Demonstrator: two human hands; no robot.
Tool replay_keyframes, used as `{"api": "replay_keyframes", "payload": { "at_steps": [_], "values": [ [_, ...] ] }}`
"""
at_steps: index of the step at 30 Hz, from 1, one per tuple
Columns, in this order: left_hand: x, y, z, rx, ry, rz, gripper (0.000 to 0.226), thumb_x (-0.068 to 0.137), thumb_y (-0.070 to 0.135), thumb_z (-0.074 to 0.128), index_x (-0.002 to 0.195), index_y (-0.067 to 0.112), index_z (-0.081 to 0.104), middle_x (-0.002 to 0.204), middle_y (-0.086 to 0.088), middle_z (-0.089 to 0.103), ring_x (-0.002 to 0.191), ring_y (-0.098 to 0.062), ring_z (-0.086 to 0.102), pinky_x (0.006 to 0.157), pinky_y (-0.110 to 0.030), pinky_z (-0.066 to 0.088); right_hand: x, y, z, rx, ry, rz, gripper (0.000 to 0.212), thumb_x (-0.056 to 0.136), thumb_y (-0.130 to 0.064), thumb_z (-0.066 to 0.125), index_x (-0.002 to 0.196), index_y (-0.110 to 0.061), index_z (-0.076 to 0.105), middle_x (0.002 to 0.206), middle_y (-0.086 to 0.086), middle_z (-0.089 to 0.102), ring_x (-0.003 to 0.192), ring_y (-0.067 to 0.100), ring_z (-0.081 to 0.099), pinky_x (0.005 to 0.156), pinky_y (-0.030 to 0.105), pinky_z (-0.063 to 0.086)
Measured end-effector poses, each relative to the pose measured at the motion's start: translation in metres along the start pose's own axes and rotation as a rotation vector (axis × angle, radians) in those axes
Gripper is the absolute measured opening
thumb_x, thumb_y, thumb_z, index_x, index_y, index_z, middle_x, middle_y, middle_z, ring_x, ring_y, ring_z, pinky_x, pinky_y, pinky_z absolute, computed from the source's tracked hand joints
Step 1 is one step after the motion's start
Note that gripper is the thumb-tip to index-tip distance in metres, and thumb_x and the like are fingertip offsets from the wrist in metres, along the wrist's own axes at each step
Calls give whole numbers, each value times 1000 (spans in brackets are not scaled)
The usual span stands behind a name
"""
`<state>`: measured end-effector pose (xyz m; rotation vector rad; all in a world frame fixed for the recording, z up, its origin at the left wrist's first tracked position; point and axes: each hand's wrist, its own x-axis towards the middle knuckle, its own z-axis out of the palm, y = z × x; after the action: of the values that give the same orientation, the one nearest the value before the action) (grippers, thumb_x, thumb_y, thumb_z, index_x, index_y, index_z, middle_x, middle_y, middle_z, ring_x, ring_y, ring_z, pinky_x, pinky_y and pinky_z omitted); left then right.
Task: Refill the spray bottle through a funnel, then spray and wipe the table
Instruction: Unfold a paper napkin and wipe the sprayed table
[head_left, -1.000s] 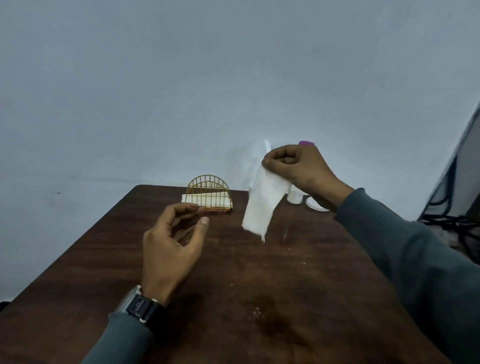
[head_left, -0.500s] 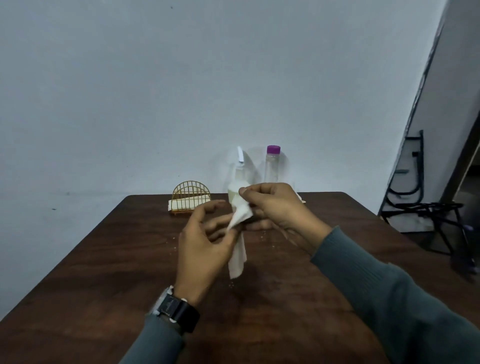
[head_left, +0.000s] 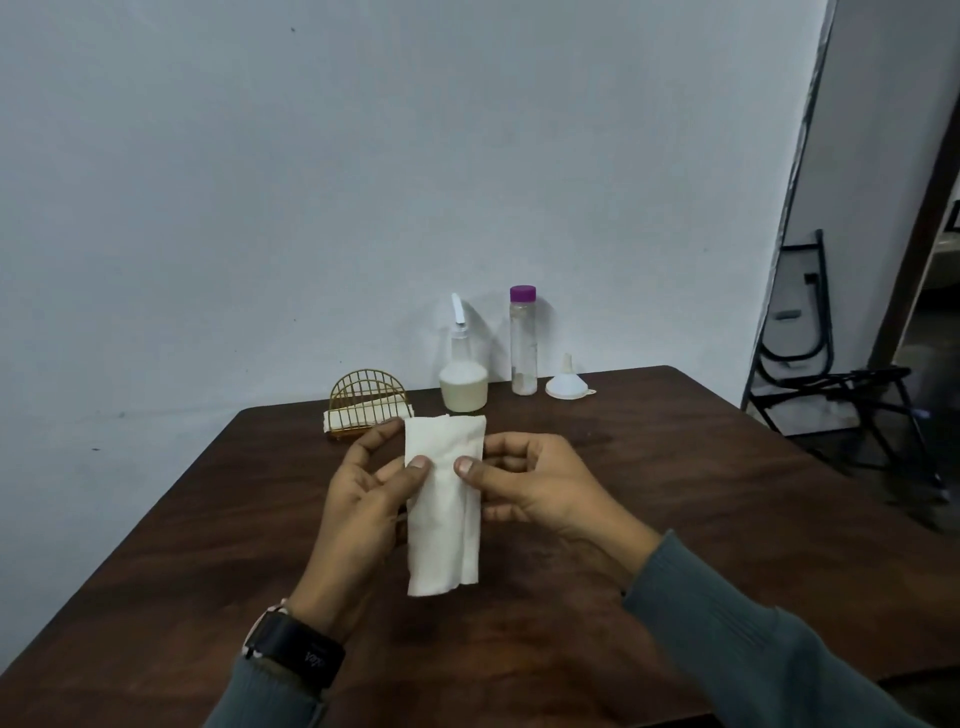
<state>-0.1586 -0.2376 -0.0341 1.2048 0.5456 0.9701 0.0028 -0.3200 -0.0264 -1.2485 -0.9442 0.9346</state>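
A white paper napkin (head_left: 444, 514), folded into a long strip, hangs above the dark wooden table (head_left: 675, 519). My left hand (head_left: 363, 499) pinches its left side and my right hand (head_left: 535, 483) pinches its right side, thumbs on top. At the back of the table stands the spray bottle (head_left: 462, 374) with a white nozzle and pale liquid in its wide base. Right of it stands a tall clear bottle (head_left: 522, 348) with a purple cap. A white funnel (head_left: 567, 382) rests upside down beside that.
A gold wire napkin holder (head_left: 366, 402) with white napkins sits at the back left of the table. A pale wall rises just behind. Black metal folding frames (head_left: 831, 384) lean on the floor to the right.
My right hand brought the napkin from the back of the table toward me. My left hand took hold too, and the napkin now hangs flat between both hands. The view shifted right.
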Motion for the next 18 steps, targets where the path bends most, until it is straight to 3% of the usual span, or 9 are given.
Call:
{"api": "replay_keyframes", "payload": {
  "at_steps": [3, 6, 8, 11, 14, 18],
  "values": [
    [0, 0, 1, 22, -9, 8, 45, 96, 7, 63, 138, 17, 51, 110, -12, 79, 90, -22, 78, 66, -36, 64, 2, 1, 1, 28, 111, -67, 18, 91, -8, 77, 106, 1, 75, 115, 27, 75, 93, 25, 76, 76, 38, 67],
    [-2, 0, 4, -6, 13, 13, 40, 93, 24, 65, 132, 16, 57, 112, -13, 77, 97, -32, 73, 75, -45, 62, 2, 1, -1, 9, 150, -93, 24, 91, -8, 78, 111, 5, 73, 115, 28, 74, 106, 38, 75, 83, 49, 65],
    [-4, 2, 6, -31, 11, 3, 37, 98, 32, 58, 130, 14, 62, 117, -14, 75, 102, -36, 72, 83, -50, 60, 1, 1, -1, -7, 147, -99, 25, 90, -10, 79, 111, 2, 74, 116, 28, 74, 105, 37, 75, 85, 52, 64],
    [-7, 3, 7, -8, -13, 14, 33, 98, 26, 58, 128, 11, 62, 113, -18, 77, 92, -29, 77, 73, -45, 64, 0, 3, 0, -5, 156, -103, 27, 88, -10, 80, 113, -2, 73, 115, 28, 74, 104, 36, 76, 82, 51, 65],
    [-10, 5, 8, 6, -44, 44, 40, 90, 19, 67, 128, 9, 60, 94, -14, 80, 78, -20, 78, 60, -35, 64, 0, 3, -1, 8, 189, -117, 24, 88, -11, 80, 110, -4, 73, 108, 22, 78, 96, 31, 78, 71, 41, 65],
    [-12, 9, 6, 46, -53, 91, 52, 77, 10, 76, 126, 9, 58, 104, -14, 80, 89, -24, 79, 61, -37, 64, 0, -4, -4, 19, 179, -146, 18, 89, -11, 78, 106, -3, 76, 92, 10, 81, 79, 13, 77, 60, 21, 59]
  ]
}}
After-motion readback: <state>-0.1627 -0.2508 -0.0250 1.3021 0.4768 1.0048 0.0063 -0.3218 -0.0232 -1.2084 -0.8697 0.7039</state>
